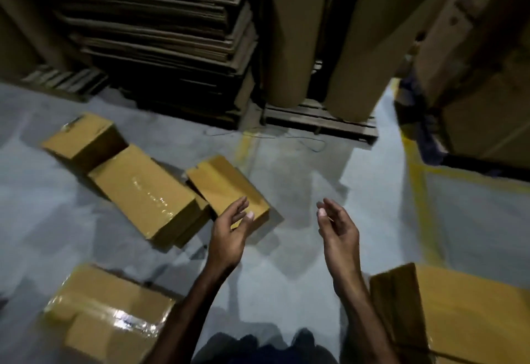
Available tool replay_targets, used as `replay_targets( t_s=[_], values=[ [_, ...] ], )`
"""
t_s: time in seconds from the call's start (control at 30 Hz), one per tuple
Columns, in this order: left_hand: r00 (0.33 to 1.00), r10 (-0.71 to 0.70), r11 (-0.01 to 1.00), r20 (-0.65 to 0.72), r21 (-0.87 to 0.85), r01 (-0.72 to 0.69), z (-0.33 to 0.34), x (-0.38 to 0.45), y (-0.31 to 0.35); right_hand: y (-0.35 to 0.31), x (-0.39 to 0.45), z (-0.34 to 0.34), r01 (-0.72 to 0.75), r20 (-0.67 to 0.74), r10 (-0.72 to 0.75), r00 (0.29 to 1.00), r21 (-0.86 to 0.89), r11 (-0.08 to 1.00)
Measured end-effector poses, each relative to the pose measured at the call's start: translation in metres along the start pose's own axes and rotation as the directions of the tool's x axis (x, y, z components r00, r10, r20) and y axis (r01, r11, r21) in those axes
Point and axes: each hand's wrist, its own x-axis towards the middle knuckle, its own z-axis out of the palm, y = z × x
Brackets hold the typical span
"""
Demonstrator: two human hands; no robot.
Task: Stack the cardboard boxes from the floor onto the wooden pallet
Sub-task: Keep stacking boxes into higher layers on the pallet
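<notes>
1. Left hand (229, 231) and right hand (339, 230): both grips apart, palms facing each other, holding nothing.
2. Nearest box (228, 188) lies on the floor (301, 191), just under and beyond the left hand; contact cannot be told.
3. Its long axis runs from the left grip away, up-left.
4. Judgement: clasp both long sides, lift level.

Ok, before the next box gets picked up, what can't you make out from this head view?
- Tan cardboard box at lower right: cut off by the frame's edges.
- Dark wooden pallet: mostly covered by brown paper rolls.
- Box under the left hand: contact unclear, motion blur.
- Right hand: open, empty.
</notes>
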Motion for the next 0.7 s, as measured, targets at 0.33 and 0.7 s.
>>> replay_targets(
  t_s=[0.33,0.7],
  values=[
    [0.948,-0.074,0.995,-0.31,0.04,0.091,0.008,-0.019,0.001,-0.002,0.072,0.031,-0.009,0.322,0.017,0.946,-0.026,1.0],
    [0.82,-0.195,0.98,-0.537,-0.069,0.188,-0.031,-0.006,-0.021,-0.004,0.106,0.118,-0.027,0.538,0.081,0.839,-0.108,0.994]
  ],
)
